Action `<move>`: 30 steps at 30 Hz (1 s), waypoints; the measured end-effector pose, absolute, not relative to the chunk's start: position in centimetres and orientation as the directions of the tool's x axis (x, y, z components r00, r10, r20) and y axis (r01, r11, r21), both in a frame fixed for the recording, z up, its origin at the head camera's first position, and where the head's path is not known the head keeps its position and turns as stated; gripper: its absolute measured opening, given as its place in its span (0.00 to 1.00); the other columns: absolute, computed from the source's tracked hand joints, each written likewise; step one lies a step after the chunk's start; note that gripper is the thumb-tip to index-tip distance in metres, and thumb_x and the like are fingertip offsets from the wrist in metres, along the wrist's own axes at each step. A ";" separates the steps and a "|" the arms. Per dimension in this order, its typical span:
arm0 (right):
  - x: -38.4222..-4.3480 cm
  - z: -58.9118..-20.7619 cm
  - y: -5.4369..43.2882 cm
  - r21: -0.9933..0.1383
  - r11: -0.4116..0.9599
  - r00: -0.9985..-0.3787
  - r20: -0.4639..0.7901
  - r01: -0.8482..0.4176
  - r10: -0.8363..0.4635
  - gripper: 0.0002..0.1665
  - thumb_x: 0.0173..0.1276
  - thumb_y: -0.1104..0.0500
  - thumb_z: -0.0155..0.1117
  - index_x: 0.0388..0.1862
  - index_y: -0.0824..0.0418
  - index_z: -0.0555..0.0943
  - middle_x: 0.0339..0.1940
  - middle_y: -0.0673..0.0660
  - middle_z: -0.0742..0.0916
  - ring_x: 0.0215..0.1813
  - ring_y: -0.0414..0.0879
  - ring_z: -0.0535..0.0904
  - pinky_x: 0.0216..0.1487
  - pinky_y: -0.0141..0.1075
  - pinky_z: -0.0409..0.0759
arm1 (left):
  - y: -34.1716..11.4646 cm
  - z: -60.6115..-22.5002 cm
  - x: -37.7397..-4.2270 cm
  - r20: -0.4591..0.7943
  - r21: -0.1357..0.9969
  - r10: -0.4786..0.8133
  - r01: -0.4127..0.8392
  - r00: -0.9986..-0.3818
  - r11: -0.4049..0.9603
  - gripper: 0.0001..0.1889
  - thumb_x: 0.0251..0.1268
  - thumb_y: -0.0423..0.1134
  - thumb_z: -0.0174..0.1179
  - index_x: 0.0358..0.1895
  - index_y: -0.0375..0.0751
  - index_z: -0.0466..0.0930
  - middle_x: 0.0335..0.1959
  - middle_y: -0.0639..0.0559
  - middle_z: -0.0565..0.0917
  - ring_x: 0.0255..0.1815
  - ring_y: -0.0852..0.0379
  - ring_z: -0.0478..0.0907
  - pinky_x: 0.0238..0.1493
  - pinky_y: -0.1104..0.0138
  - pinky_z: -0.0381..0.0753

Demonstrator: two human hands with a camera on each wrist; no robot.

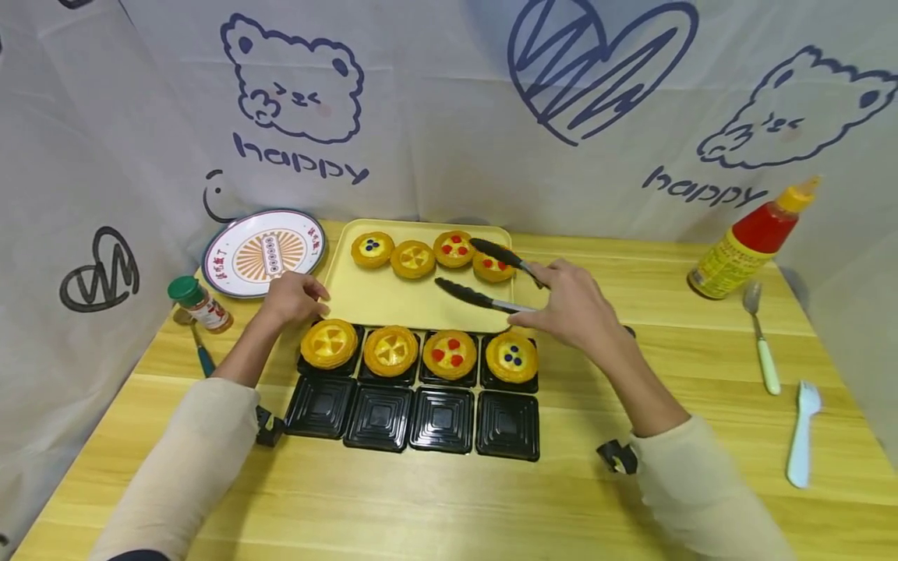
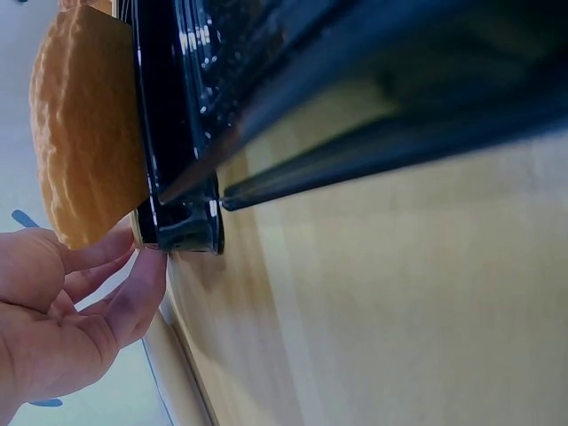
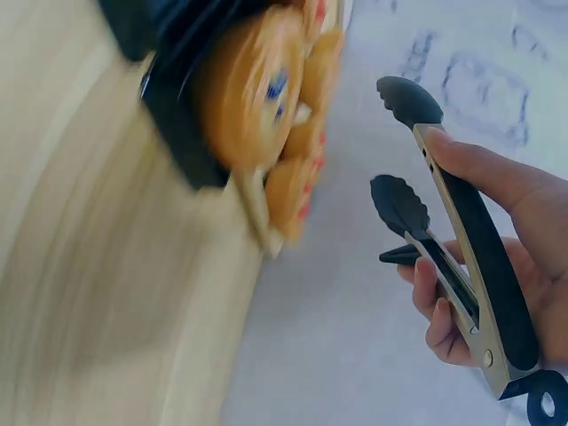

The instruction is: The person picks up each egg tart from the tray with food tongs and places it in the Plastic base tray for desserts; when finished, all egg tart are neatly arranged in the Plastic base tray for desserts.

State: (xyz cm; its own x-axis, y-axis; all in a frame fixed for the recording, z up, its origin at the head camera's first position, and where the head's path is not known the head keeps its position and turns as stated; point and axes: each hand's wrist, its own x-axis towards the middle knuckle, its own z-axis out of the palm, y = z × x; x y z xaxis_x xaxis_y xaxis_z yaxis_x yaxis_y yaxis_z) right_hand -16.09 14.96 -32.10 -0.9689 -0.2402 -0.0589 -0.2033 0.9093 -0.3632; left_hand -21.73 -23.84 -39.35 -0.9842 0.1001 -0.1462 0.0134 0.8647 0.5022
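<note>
My right hand (image 1: 571, 304) grips a pair of black-tipped tongs (image 1: 501, 304), spread with nothing between their tips. They reach over the right end of a yellow tray (image 1: 382, 305), where several fruit tarts (image 1: 412, 259) lie. One tong tip overlaps the rightmost tart (image 1: 493, 269). My left hand (image 1: 291, 300), fingers bent, pinches the back left corner of a black plastic box (image 2: 191, 232), below an orange tart (image 2: 89, 133). Several joined black boxes stand in a row, each bearing a tart (image 1: 390, 351); their ridged black lids (image 1: 380, 417) lie folded toward me.
Left of the tray leans a patterned plate (image 1: 235, 269), with a green-capped shaker (image 1: 199, 304) and a spoon (image 1: 205, 360) nearby. Toward the right stand a red sauce bottle (image 1: 751, 241), a green-handled spoon (image 1: 767, 362) and a pale blue fork (image 1: 802, 436). A printed cloth (image 1: 435, 117) hangs behind.
</note>
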 end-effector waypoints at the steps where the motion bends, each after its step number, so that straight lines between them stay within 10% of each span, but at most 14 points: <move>1: -16.4 -32.2 15.6 -0.360 0.914 -0.974 -0.055 -0.185 -0.219 0.51 0.52 0.40 0.72 0.70 0.62 0.65 0.62 0.69 0.75 0.58 0.64 0.73 0.54 0.55 0.76 | -23.9 -39.3 -21.7 -0.149 0.501 0.100 0.012 -0.984 0.865 0.12 0.53 0.34 0.66 0.40 0.30 0.83 0.38 0.36 0.84 0.40 0.43 0.79 0.44 0.56 0.74; 6: -18.0 -33.2 17.8 -0.371 0.919 -0.983 -0.063 -0.135 -0.170 0.53 0.52 0.42 0.73 0.70 0.65 0.64 0.61 0.74 0.73 0.56 0.66 0.72 0.51 0.55 0.76 | -24.0 -39.2 -21.7 -0.146 0.502 0.096 0.010 -0.985 0.865 0.12 0.53 0.34 0.66 0.39 0.30 0.83 0.38 0.36 0.84 0.40 0.43 0.78 0.43 0.57 0.74; 14: -19.7 -35.1 18.7 -0.407 0.913 -0.981 -0.160 -0.035 -0.109 0.51 0.53 0.43 0.72 0.70 0.66 0.64 0.65 0.74 0.71 0.26 0.48 0.62 0.22 0.35 0.64 | -23.9 -39.4 -21.7 -0.140 0.506 0.095 0.011 -0.986 0.862 0.12 0.53 0.34 0.66 0.39 0.30 0.83 0.37 0.36 0.84 0.39 0.44 0.78 0.43 0.58 0.74; 24: -17.4 -34.2 20.6 -0.363 0.918 -0.981 -0.041 -0.163 -0.190 0.46 0.55 0.42 0.71 0.66 0.65 0.70 0.59 0.73 0.77 0.54 0.65 0.75 0.42 0.48 0.76 | -23.7 -39.3 -21.6 -0.138 0.508 0.101 0.017 -0.985 0.861 0.12 0.52 0.33 0.66 0.40 0.29 0.83 0.37 0.36 0.84 0.39 0.43 0.79 0.43 0.57 0.74; 30: -13.0 -32.0 22.2 -0.328 0.902 -0.957 0.031 -0.281 -0.287 0.45 0.52 0.44 0.73 0.65 0.65 0.72 0.51 0.68 0.82 0.40 0.56 0.78 0.39 0.47 0.77 | -23.8 -39.2 -21.7 -0.145 0.500 0.105 0.019 -0.984 0.866 0.13 0.53 0.34 0.66 0.40 0.29 0.83 0.37 0.36 0.84 0.39 0.43 0.78 0.40 0.60 0.73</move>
